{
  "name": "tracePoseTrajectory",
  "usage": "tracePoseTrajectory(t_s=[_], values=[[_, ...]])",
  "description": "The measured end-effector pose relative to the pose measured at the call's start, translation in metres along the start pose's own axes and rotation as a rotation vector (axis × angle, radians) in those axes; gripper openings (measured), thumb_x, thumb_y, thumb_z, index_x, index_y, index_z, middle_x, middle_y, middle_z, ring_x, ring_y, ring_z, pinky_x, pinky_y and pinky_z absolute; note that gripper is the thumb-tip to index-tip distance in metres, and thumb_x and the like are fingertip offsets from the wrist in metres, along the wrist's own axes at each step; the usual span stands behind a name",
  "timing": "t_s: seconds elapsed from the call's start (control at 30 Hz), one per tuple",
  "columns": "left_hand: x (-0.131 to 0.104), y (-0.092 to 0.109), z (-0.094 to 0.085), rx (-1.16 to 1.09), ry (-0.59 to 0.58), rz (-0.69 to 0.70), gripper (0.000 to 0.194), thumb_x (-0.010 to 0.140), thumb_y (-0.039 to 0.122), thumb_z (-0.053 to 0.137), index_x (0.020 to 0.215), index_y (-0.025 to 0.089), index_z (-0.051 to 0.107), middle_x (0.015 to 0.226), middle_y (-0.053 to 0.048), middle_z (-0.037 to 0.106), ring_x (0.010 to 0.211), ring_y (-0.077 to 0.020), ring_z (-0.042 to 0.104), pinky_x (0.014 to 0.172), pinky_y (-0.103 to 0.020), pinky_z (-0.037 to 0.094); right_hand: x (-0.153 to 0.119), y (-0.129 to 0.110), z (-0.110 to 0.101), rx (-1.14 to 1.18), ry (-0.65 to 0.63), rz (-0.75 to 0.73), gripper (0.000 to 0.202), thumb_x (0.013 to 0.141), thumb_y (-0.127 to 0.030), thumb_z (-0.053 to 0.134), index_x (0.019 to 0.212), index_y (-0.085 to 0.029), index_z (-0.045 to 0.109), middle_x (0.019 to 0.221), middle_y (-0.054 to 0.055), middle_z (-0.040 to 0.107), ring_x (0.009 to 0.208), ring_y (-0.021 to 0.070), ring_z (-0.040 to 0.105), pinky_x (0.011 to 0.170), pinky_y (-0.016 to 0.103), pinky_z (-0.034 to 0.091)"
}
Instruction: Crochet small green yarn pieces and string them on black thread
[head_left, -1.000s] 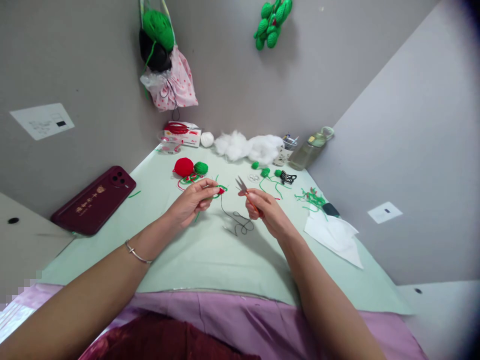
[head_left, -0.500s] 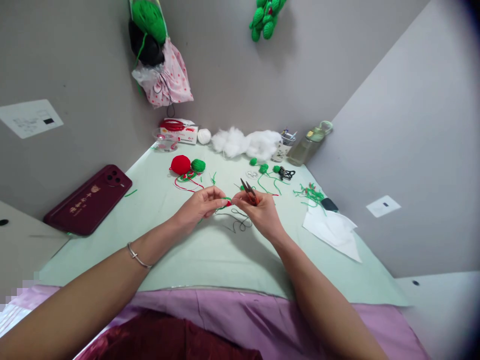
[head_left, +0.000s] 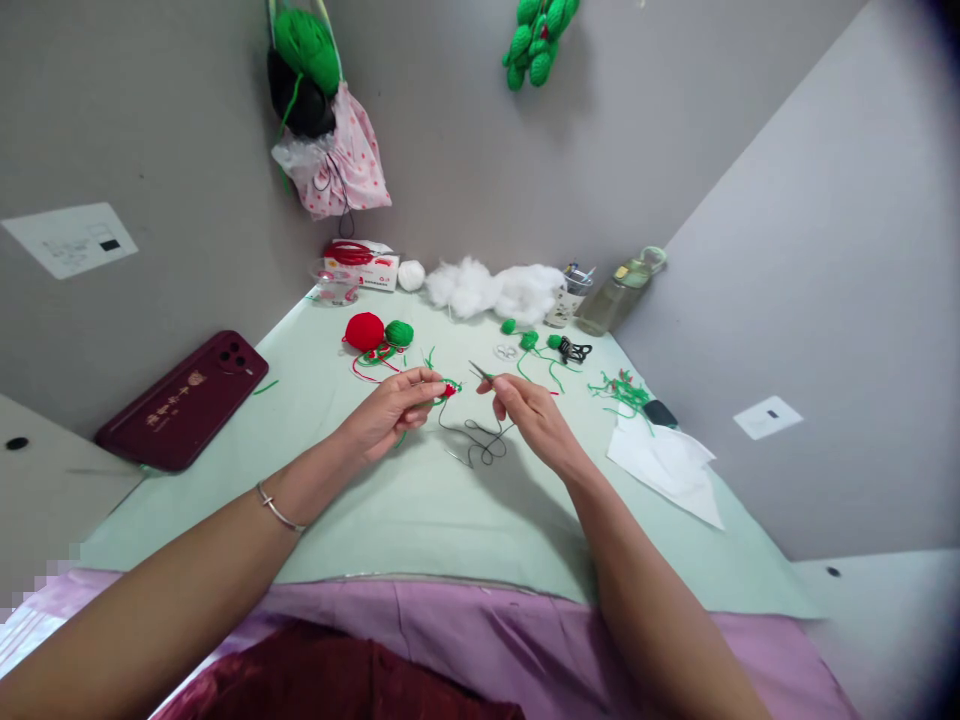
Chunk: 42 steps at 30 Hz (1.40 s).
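Between thumb and fingers, my left hand pinches a small red and green crocheted piece with a white strip along it. A thin dark thread hangs from that piece and lies in loops on the table. To its right, my right hand is closed round small scissors, whose pointed blades stick out toward the crocheted piece without touching it. Fingers cover the scissors' handles. Behind the hands sit a red yarn ball and a green yarn ball.
White stuffing, a pen cup and a bottle line the back. Small green crocheted pieces lie mid-table. Green yarn scraps and white tissue are at right. A maroon phone leans at left.
My hands have moved apart. The scissors have turned from pointing up in my right hand to pointing left toward the crocheted piece, which now shows more.
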<state>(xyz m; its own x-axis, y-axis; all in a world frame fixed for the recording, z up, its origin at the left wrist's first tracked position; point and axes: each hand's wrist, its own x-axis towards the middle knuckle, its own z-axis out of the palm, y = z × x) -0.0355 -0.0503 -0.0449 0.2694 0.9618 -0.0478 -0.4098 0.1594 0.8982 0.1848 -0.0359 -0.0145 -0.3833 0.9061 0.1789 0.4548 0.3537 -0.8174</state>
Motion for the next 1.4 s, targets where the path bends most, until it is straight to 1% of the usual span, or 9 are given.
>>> tracePoseTrajectory(t_s=[0.13,0.33,0.6,0.83,1.03,1.2,1.23,1.33,1.4], values=[[0.001,-0.001,0.0,-0.021,-0.004,0.005,0.022,0.077,0.026,0.078,0.082,0.014,0.06,0.071,0.005,0.043,0.048,0.0001,0.027,0.044,-0.015,0.02,0.0,-0.004,0.001,-0.031,-0.056,0.01,0.041,0.095,-0.053,0.048,0.091,-0.018,0.07,0.068,-0.001,0.049,0.064,0.0124,0.043,0.06,0.027,0.031],[0.001,-0.001,0.0,-0.009,-0.013,0.009,0.021,0.079,0.026,0.077,0.082,0.014,0.06,0.072,0.004,0.043,0.048,0.0,0.028,0.044,-0.014,0.021,-0.002,-0.007,0.001,-0.035,-0.095,-0.009,0.04,0.094,-0.052,0.051,0.093,-0.017,0.072,0.073,0.0,0.053,0.068,0.013,0.042,0.061,0.027,0.03],[-0.001,0.0,0.003,0.009,-0.006,-0.004,0.022,0.078,0.027,0.077,0.081,0.014,0.06,0.071,0.005,0.043,0.048,-0.0004,0.028,0.044,-0.015,0.021,-0.003,-0.005,0.003,-0.023,-0.076,-0.004,0.041,0.091,-0.054,0.054,0.096,-0.018,0.073,0.071,-0.001,0.05,0.064,0.0127,0.037,0.059,0.028,0.027],[-0.001,0.0,0.004,0.015,-0.007,-0.012,0.024,0.076,0.028,0.078,0.079,0.015,0.058,0.068,0.006,0.043,0.048,-0.0012,0.028,0.044,-0.016,0.021,-0.004,-0.006,0.005,-0.029,-0.056,-0.007,0.04,0.09,-0.054,0.055,0.089,-0.019,0.073,0.065,-0.002,0.043,0.061,0.0124,0.033,0.056,0.028,0.025],[-0.001,0.001,0.004,0.027,-0.01,-0.016,0.023,0.076,0.028,0.078,0.08,0.014,0.06,0.067,0.006,0.044,0.048,-0.0015,0.028,0.044,-0.017,0.021,-0.004,-0.005,0.005,-0.016,-0.047,-0.002,0.037,0.09,-0.051,0.057,0.083,-0.018,0.07,0.067,-0.001,0.046,0.063,0.0119,0.036,0.057,0.027,0.026],[-0.001,0.0,0.003,0.026,-0.024,-0.006,0.022,0.077,0.028,0.078,0.081,0.014,0.061,0.07,0.005,0.048,0.048,-0.0011,0.029,0.044,-0.017,0.021,-0.003,-0.006,0.003,0.026,-0.014,-0.003,0.036,0.089,-0.05,0.058,0.08,-0.017,0.07,0.066,-0.001,0.047,0.062,0.0119,0.036,0.056,0.027,0.027],[-0.001,0.0,0.002,0.022,-0.022,0.0,0.022,0.077,0.028,0.078,0.082,0.014,0.062,0.07,0.005,0.048,0.049,-0.001,0.029,0.044,-0.017,0.021,-0.004,-0.007,0.002,0.045,-0.033,-0.015,0.036,0.089,-0.051,0.059,0.081,-0.017,0.07,0.067,0.0,0.049,0.063,0.0123,0.037,0.057,0.027,0.028],[0.0,-0.001,0.001,0.013,-0.005,0.016,0.022,0.077,0.028,0.079,0.084,0.014,0.063,0.07,0.005,0.049,0.048,-0.0011,0.028,0.043,-0.017,0.02,-0.006,-0.011,0.001,0.093,-0.16,-0.048,0.037,0.087,-0.053,0.061,0.084,-0.018,0.071,0.076,0.002,0.058,0.068,0.014,0.043,0.06,0.027,0.032],[0.001,0.0,0.001,0.005,0.006,0.019,0.023,0.076,0.028,0.079,0.085,0.014,0.064,0.069,0.005,0.049,0.048,-0.0011,0.028,0.043,-0.017,0.02,-0.009,-0.014,0.001,0.085,-0.199,-0.058,0.036,0.087,-0.053,0.062,0.084,-0.018,0.071,0.079,0.003,0.059,0.069,0.014,0.044,0.061,0.027,0.033]])
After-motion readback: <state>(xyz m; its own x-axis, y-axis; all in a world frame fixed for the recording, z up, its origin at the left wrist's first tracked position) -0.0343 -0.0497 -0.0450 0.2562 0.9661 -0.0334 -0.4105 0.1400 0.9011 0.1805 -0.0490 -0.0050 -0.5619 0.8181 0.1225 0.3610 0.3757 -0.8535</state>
